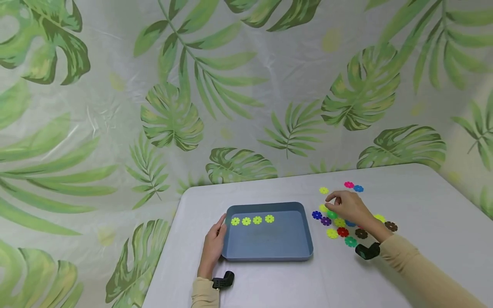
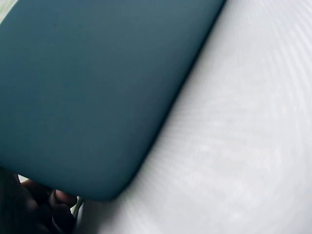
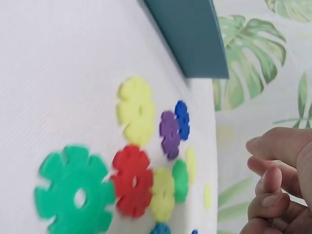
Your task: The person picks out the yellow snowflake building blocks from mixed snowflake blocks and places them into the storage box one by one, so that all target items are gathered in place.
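Against the outer left wall of a blue-grey tray (image 1: pixel 269 252), my left hand (image 1: pixel 213 244) rests with its fingers along the side. Several yellow flower-shaped discs (image 1: pixel 257 220) lie in a row near the tray's far wall. My right hand (image 1: pixel 348 207) hovers above a scatter of coloured discs to the right of the tray. Its thumb and index fingertip are slightly apart with nothing visible between them, and the other fingers are bent. Near those fingertips lie a yellow disc (image 1: pixel 323 190) and a dark blue disc (image 1: pixel 317 215). The right forearm hides part of the scatter.
Around the right hand are a purple disc (image 1: pixel 325 220), a red disc (image 1: pixel 343 232), a teal-green disc (image 3: pixel 75 192), and a brown disc (image 1: pixel 361 233). A pink disc (image 1: pixel 348 185) lies farther back. Behind the white table (image 1: pixel 265 282) hangs a leaf-patterned sheet (image 1: pixel 239 107).
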A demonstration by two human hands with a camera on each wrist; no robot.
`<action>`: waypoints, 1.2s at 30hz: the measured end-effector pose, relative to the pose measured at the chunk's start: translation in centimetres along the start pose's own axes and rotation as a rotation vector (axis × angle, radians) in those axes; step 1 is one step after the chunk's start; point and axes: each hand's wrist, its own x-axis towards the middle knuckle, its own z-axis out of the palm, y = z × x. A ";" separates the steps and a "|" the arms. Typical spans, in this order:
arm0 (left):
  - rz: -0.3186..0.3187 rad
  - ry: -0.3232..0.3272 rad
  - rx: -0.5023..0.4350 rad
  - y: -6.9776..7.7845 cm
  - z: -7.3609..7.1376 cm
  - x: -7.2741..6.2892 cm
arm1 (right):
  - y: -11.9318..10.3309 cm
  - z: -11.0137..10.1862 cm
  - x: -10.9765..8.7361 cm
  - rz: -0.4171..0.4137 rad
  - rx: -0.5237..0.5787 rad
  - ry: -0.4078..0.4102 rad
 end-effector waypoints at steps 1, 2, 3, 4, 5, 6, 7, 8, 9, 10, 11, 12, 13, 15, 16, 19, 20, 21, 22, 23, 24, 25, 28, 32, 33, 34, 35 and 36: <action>-0.002 0.001 -0.002 0.0 0.0 0.0 | 0.3 -0.2 -0.2 0.001 -0.004 0.005; -0.005 0.002 -0.002 0.1 0.0 0.0 | 0.5 -0.3 -0.4 0.005 -0.007 0.009; -0.008 0.003 -0.004 0.1 0.0 -0.1 | 0.8 -0.5 -0.7 0.008 -0.009 0.012; -0.009 0.004 -0.002 0.1 0.0 -0.1 | 1.0 -0.7 -0.9 0.007 -0.013 0.017; -0.012 0.005 -0.002 0.1 0.0 -0.1 | 1.2 -0.9 -1.2 0.005 -0.016 0.021; -0.016 0.007 -0.005 0.1 0.0 -0.1 | 1.5 -1.1 -1.5 0.002 -0.019 0.026; -0.019 0.007 -0.010 0.1 0.0 -0.2 | 1.7 -1.2 -1.6 0.003 -0.025 0.032; -0.018 0.006 -0.010 0.1 0.0 -0.2 | 2.0 -1.3 -1.8 0.004 -0.027 0.037; -0.014 0.008 -0.011 0.1 0.0 -0.2 | 2.4 -1.4 -2.0 0.009 -0.029 0.040; -0.010 0.010 -0.010 0.1 0.0 -0.3 | 2.6 -1.5 -2.1 0.014 -0.030 0.041; -0.009 0.010 -0.015 0.1 0.0 -0.3 | 2.9 -1.6 -2.2 0.023 -0.030 0.040; -0.007 0.011 -0.016 0.1 0.0 -0.3 | 3.1 -1.7 -2.3 0.033 -0.030 0.039; -0.006 0.011 -0.016 0.1 0.0 -0.3 | 3.4 -1.8 -2.4 0.047 -0.032 0.039; -0.004 0.013 -0.017 0.1 0.0 -0.3 | 3.8 -2.0 -2.6 0.068 -0.030 0.038; -0.004 0.012 -0.016 0.1 0.0 -0.3 | 3.9 -2.1 -2.7 0.078 -0.034 0.037; -0.008 0.008 -0.020 0.2 0.0 -0.3 | 4.2 -2.4 -2.9 0.106 -0.043 0.039; -0.010 0.007 -0.020 0.2 0.0 -0.3 | 4.4 -2.5 -3.0 0.113 -0.047 0.039; -0.015 0.006 -0.023 0.2 0.0 -0.3 | 4.4 -2.6 -3.1 0.117 -0.052 0.037; -0.016 0.007 -0.022 0.2 0.0 -0.3 | 4.5 -2.6 -3.1 0.121 -0.057 0.037; -0.019 0.006 -0.024 0.2 0.1 -0.3 | 4.6 -2.7 -3.2 0.122 -0.057 0.035; -0.016 0.004 -0.016 0.2 0.0 -0.3 | 4.7 -2.7 -3.3 0.127 -0.061 0.034; -0.018 0.004 -0.019 0.2 0.0 -0.3 | 4.8 -2.8 -3.3 0.128 -0.064 0.032; -0.009 -0.001 -0.019 0.3 0.0 -0.3 | 5.0 -2.8 -3.4 0.130 -0.069 0.025; -0.006 -0.003 -0.025 0.3 0.0 -0.3 | 5.2 -2.8 -3.5 0.138 -0.079 0.013; -0.003 -0.001 -0.022 0.2 0.0 -0.3 | 5.2 -2.7 -3.5 0.142 -0.081 0.008; 0.000 0.001 -0.018 0.2 0.0 -0.3 | 5.2 -2.7 -3.6 0.145 -0.083 0.005; 0.000 0.002 -0.014 0.2 0.0 -0.2 | 5.2 -2.6 -3.6 0.146 -0.083 0.002; 0.003 0.004 -0.011 0.1 0.0 -0.2 | 5.2 -2.6 -3.6 0.151 -0.084 0.000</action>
